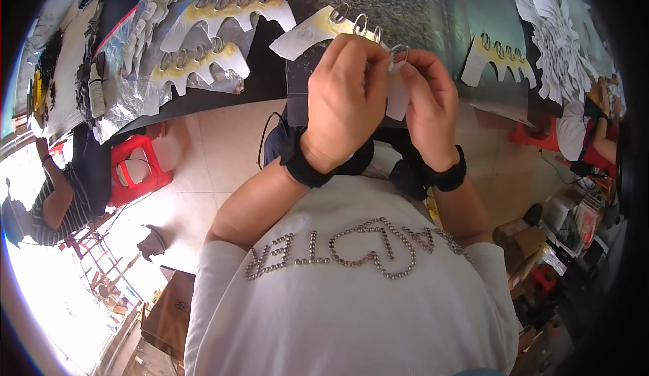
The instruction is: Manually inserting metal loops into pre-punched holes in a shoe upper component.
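Observation:
Both hands meet over the near edge of the dark table, around a white notched piece (307,35) with yellowish staining and several metal rings standing along it. My left hand (348,95) is closed on this piece, its fingertips pinched near the middle and hiding part of it. Thumb and fingers of my right hand (433,109) pinch a metal ring (399,52) at the piece's right end, where a white strip seems folded through it. A white tab (397,97) hangs down between the hands. The exact contact of the fingertips is partly hidden.
Similar ringed pieces lie left (203,68) and right (500,62) on the table (412,1). A pile of white cut pieces (558,41) is at the far right. A small bottle (97,92) lies left. Red stools (138,166) and other people flank the table.

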### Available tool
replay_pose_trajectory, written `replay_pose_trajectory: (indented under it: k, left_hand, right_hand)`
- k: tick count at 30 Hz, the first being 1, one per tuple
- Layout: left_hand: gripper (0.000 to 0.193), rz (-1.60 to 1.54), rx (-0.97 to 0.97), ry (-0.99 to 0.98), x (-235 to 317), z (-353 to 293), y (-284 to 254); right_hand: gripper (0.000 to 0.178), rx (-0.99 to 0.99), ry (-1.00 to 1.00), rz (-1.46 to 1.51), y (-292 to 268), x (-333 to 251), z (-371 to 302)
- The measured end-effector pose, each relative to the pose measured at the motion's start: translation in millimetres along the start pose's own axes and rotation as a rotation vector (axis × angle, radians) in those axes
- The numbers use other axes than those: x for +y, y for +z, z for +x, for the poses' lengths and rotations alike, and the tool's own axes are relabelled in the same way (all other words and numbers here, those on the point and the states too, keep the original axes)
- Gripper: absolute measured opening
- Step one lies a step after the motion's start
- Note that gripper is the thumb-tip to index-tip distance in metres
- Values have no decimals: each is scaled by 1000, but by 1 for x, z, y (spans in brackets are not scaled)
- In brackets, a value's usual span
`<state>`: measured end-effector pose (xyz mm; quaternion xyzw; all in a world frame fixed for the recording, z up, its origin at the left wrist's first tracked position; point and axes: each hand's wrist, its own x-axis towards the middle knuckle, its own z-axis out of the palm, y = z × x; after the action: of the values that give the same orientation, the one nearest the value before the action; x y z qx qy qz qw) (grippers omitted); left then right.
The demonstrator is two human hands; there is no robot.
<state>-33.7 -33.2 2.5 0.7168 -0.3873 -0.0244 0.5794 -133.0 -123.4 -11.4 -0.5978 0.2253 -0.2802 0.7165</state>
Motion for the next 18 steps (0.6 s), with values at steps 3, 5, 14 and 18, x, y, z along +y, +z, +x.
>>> replay_pose_trajectory:
  k: [3,5,14,18]
  left_hand:
    - [7,24,50,97,-2,-5,3]
    - [7,33,72,104,-2,-7,3]
    - [4,-173,-33,-167,-3,-3,-7]
    - [6,-194,-28,-203,-5,1,-8]
  right_hand:
    - [18,-69,117,410,-6,1,-1]
    - [18,-64,124,382,-8,1,-3]
    - [18,-116,45,237,-15,7,-5]
    - [15,-178,-14,137,-16,4,-2]
